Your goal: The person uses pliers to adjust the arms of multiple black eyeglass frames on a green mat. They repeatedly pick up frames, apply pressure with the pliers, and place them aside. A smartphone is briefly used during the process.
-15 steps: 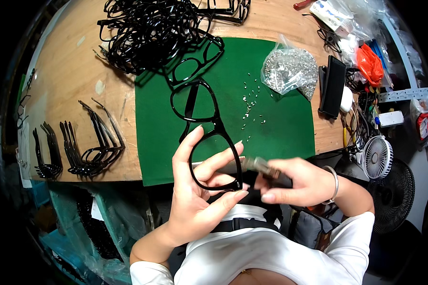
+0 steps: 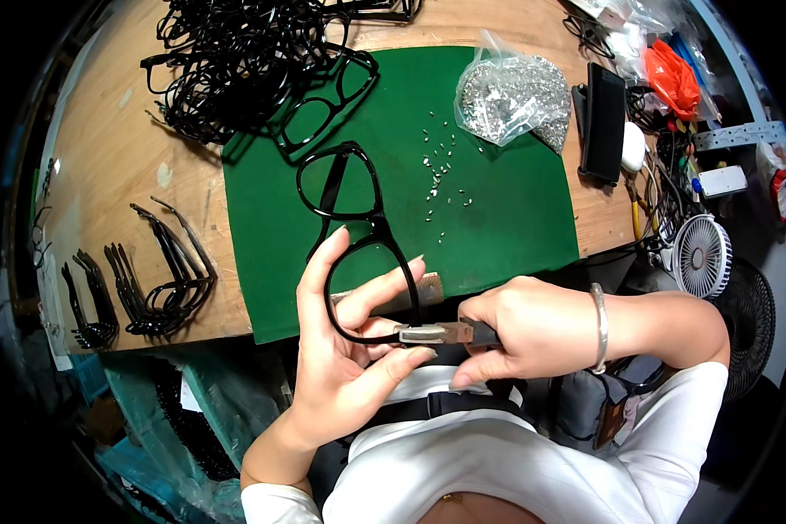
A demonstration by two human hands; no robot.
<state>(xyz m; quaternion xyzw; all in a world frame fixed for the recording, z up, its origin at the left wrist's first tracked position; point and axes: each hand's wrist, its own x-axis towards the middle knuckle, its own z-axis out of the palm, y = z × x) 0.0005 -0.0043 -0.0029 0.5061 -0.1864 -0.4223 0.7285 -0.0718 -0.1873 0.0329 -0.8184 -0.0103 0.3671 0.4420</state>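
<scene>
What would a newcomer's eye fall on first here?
Probably the tangled heap of black glasses frames, upper left. Then the green mat in the middle, with a clear bag of silvery bits at its upper right. Below, the left hand holds a single frame, with pliers in the right hand at its near end.

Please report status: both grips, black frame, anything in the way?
Left grip holds black frame. Right grip on pliers, jaws at frame's near end. Silvery bits on green mat, apart from both grips.
</scene>
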